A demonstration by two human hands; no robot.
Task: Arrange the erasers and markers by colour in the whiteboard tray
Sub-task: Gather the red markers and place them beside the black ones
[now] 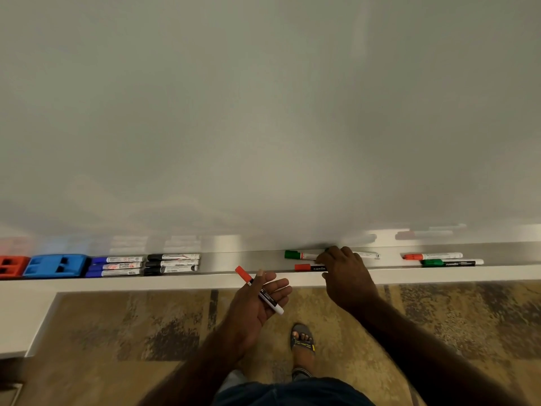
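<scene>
My left hand point(257, 300) hovers palm up just below the tray point(243, 260) with a red-capped marker point(259, 290) lying across its fingers. Inside the tray, my right hand point(342, 268) rests over a green-capped marker point(298, 255) and a red-capped black marker point(308, 267), fingers touching them; its grip is hidden. Further left lie a red eraser point(11, 266), a blue eraser point(57, 265), three blue markers point(117, 265) and three black markers point(172, 262). To the right are a red marker point(431, 256) and a green marker point(452, 262).
The whiteboard point(263, 112) fills the upper view. A white ledge point(175, 282) runs under the tray, with a white counter point(20, 320) at the left. Patterned carpet point(146, 326) lies below, and a sandalled foot point(303, 341) stands near the wall.
</scene>
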